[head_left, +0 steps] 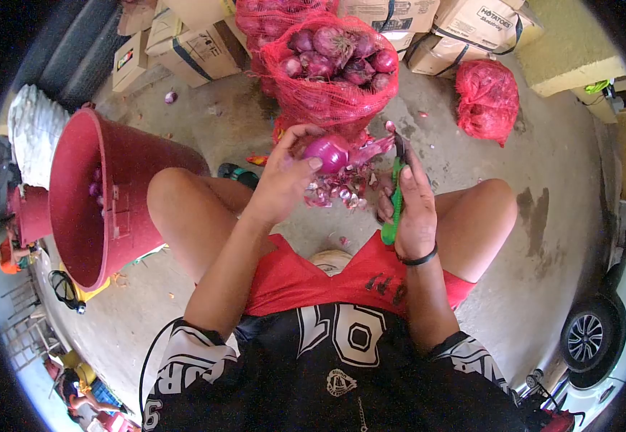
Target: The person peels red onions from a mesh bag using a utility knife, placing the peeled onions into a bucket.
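In the head view my left hand (290, 176) is wrapped round a shiny purple onion (327, 154), its fingers behind and thumb in front. A strip of loose onion skin (372, 150) stretches from the onion toward the blade. My right hand (415, 205) grips a knife (394, 201) with a green handle, its dark blade pointing up and away from me. Peeled skins (338, 189) lie in a heap on the floor below my hands. Just beyond stands a red mesh sack (327, 101), open at the top and full of unpeeled onions (334, 45).
A large red tub (140, 180) with a few onions inside leans at my left. Cardboard boxes (198, 54) line the back. A tied red mesh bag (487, 101) lies on the floor at right. A car wheel (587, 337) shows at far right. Another person (12, 252) is at far left.
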Demonstrator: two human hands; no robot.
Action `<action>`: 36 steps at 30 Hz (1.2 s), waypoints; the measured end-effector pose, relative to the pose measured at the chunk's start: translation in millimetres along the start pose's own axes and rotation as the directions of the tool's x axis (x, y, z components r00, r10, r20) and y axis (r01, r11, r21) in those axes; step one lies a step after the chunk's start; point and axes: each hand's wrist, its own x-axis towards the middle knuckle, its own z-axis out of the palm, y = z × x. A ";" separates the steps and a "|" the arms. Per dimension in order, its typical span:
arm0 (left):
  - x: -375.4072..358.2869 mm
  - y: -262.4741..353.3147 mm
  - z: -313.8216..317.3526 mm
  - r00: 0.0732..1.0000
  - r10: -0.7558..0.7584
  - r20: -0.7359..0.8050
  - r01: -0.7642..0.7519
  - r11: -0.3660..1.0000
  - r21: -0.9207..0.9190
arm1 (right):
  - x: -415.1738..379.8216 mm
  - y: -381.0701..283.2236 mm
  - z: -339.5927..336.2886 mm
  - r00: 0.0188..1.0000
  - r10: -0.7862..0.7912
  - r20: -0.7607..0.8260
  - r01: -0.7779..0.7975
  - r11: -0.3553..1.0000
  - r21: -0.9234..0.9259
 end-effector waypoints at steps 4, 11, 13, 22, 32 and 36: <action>-1.4 10.2 8.7 0.996 -0.089 0.022 0.091 0.983 -0.157 | -1.2 -1.2 -3.0 0.999 -0.027 -0.047 0.026 1.000 -0.014; -2.5 -4.8 14.8 0.990 -0.144 -0.001 0.144 0.989 0.031 | -7.2 -15.2 6.4 0.999 0.004 -0.039 -0.002 0.999 0.040; -2.4 -3.8 17.4 0.983 -0.182 0.007 0.182 0.982 -0.046 | -8.1 -21.3 9.5 0.999 0.013 -0.049 -0.011 0.998 0.059; -3.5 0.1 7.0 0.977 -0.212 -0.032 0.210 0.976 -0.061 | -10.0 -46.1 3.2 0.988 -0.124 -0.097 0.133 0.986 0.098; 0.1 1.4 2.4 0.983 -0.167 -0.070 0.164 0.986 -0.042 | -19.7 -50.1 2.2 0.956 -0.272 -0.111 0.280 0.958 0.061; -1.0 9.4 0.8 0.988 -0.150 -0.044 0.143 0.982 -0.127 | -20.2 -46.7 -2.1 0.930 -0.311 -0.194 0.329 0.942 0.069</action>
